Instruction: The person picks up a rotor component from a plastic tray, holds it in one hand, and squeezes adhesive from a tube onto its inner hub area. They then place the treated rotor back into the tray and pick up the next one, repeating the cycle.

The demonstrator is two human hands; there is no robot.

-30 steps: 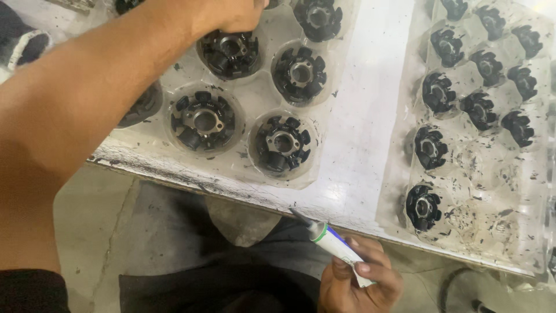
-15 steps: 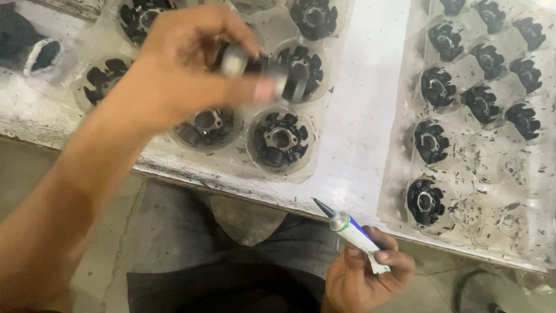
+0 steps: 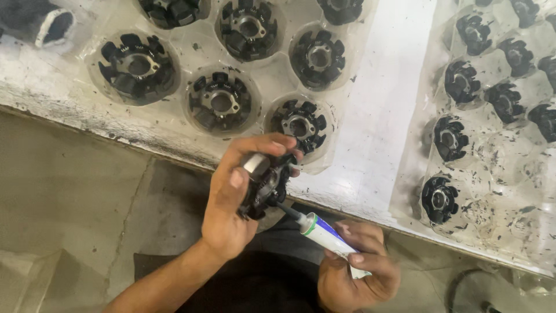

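At frame centre, our left hand [image 3: 234, 203] grips a black stator [image 3: 267, 185], fingers closed around it, just below the bench edge [image 3: 174, 152]. Our right hand [image 3: 359, 272] clasps a white tube [image 3: 329, 235] with green and blue bands; its dark nozzle touches the stator. Clear trays [image 3: 370, 75] of stators fill the upper frame. A dark glove [image 3: 35, 20] lies upper left.

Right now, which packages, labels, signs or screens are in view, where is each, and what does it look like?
Small tube: in the right hand, white with a blue and green label band and a dark nozzle aimed at the black toothed part in the left hand.
Clear plastic tray: bench, upper left, round pockets of black parts.
Second clear tray: bench, right, smaller black parts.
No signs or screens.
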